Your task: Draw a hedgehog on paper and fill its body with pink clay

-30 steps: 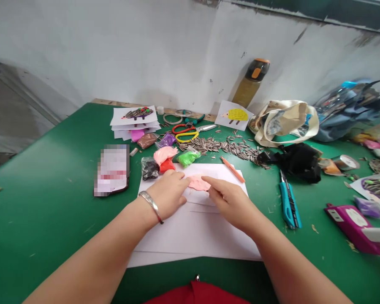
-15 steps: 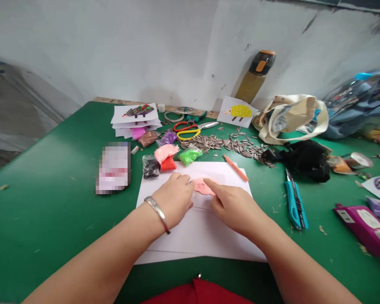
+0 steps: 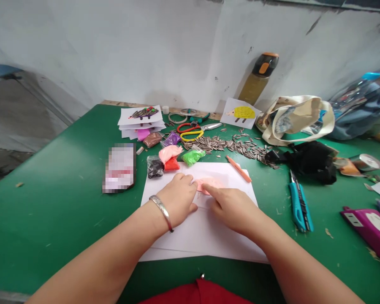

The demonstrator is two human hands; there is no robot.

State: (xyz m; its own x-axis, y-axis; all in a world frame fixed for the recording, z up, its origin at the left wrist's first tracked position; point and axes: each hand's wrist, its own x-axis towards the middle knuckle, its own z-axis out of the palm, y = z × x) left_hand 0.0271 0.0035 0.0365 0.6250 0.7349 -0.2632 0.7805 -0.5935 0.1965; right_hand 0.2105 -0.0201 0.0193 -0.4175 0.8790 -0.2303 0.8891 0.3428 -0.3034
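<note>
Pink clay (image 3: 213, 181) lay flattened near the frame's centre. A scuffed pale wall (image 3: 129, 50) filled the top; the green surface (image 3: 66, 202) spread beneath, with white paper (image 3: 205, 236) under the clay. The left hand (image 3: 179, 200) curled at its left edge, though whether it pinched any could not be told. The right hand (image 3: 236, 209), grasping nothing, touched it with an outstretched forefinger. This looked like pressing and smoothing, seemingly calling for light, even pressure. Sunflower seeds (image 3: 210, 144) lay scattered beyond.
</note>
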